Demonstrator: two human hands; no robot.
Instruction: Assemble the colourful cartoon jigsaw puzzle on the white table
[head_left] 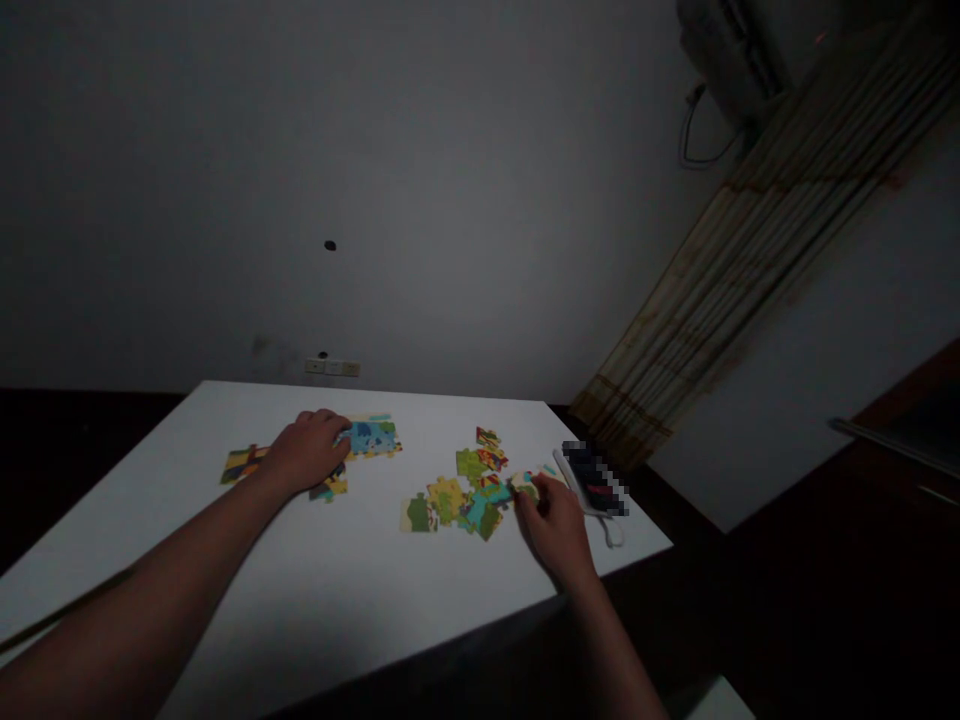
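Observation:
Colourful jigsaw pieces lie on a white table [315, 600]. My left hand [307, 452] rests with curled fingers on a joined group of pieces; a blue and green section [373, 437] shows to its right and a yellow and dark piece [241, 463] to its left. My right hand [553, 522] sits at the right end of a loose pile of pieces [469, 495]. Its fingertips pinch a small pale piece [525, 483] at the pile's edge.
A pixelated dark object with a white cord [596, 480] lies near the table's right edge, just behind my right hand. A wall with a socket strip [332, 367] stands behind the table. A bamboo blind [750, 250] hangs at the right. The room is dim.

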